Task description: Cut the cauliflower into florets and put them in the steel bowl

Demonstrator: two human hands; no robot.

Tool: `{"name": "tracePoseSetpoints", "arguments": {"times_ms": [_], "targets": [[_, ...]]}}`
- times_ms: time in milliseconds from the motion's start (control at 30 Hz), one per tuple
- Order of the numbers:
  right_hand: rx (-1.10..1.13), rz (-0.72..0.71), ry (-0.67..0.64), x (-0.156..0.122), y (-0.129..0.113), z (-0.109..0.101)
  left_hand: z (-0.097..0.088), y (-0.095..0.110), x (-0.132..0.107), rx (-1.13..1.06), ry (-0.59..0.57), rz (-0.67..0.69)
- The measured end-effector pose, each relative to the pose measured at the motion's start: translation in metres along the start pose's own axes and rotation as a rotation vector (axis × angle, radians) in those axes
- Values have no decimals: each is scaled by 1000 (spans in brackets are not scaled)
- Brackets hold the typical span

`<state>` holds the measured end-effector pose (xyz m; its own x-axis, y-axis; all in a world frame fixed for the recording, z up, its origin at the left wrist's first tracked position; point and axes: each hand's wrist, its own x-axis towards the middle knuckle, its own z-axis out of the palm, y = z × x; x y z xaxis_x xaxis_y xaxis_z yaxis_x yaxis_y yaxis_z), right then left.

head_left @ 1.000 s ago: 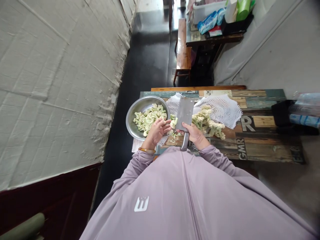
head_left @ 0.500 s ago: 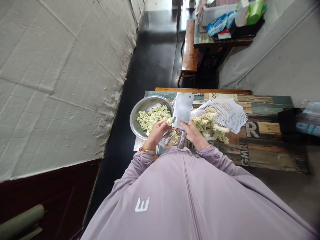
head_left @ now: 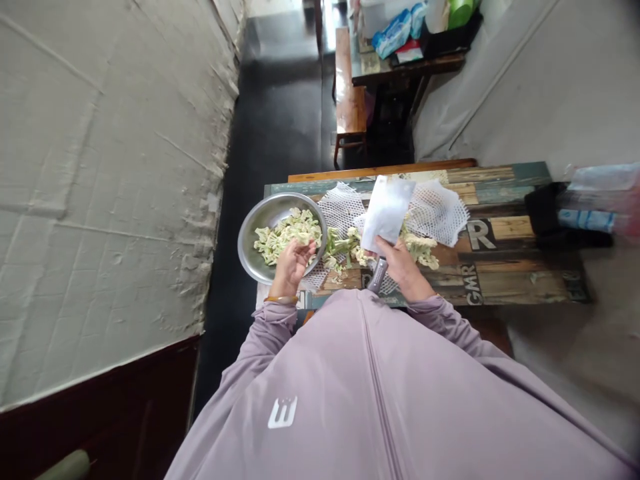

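My right hand [head_left: 403,267] is wrapped round a cleaver [head_left: 387,210], its broad blade tilted up and away from me. Behind and beside the blade lie cauliflower pieces [head_left: 423,250], partly hidden by it. My left hand [head_left: 294,263] is over the near right rim of a steel bowl [head_left: 247,250], palm turned up and fingers loosely curled apart, with nothing visible in them. Cut cauliflower florets [head_left: 285,233] fill part of the bowl. Cauliflower stems and crumbs [head_left: 337,250] are scattered between the bowl and the cleaver.
White foam netting [head_left: 343,203] lies under the pieces, and more netting [head_left: 443,210] spreads to the right on the patchwork wooden table [head_left: 505,267]. A bench [head_left: 350,100] and a second table [head_left: 367,70] with packages stand beyond. A white wall [head_left: 100,200] runs along the left.
My left hand has moved left from the cleaver to the bowl and let go of a cauliflower floret. The right hand still grips the cleaver, now tilted more to the right. The view has shifted.
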<state>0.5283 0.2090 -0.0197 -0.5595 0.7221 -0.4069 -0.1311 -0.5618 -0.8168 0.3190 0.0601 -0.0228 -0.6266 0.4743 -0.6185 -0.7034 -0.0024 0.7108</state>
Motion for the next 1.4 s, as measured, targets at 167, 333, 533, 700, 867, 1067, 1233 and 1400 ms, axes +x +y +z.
{"name": "tracePoseSetpoints", "arguments": {"times_ms": [167, 333, 533, 700, 867, 1067, 1233, 1400], "targets": [[19, -50, 300, -1, -8, -56, 9, -11, 21, 8, 158, -61], [46, -78, 467, -6, -13, -99, 54, -55, 24, 255, -144, -143], [172, -12, 509, -21, -6, -121, 116, -100, 41, 467, -289, -175], [143, 56, 458, -36, 2, -129, 156, -115, 71, 766, -224, 184], [132, 55, 415, -44, -1, -137, 176, -119, 82, 878, -425, 330], [118, 55, 387, -43, -7, -147, 170, -124, 69, 1170, -428, 409], [124, 83, 399, -34, -6, -147, 144, -114, 49, 889, -253, 203], [72, 72, 320, -28, -10, -143, 123, -105, 13, 551, -393, -144]]}}
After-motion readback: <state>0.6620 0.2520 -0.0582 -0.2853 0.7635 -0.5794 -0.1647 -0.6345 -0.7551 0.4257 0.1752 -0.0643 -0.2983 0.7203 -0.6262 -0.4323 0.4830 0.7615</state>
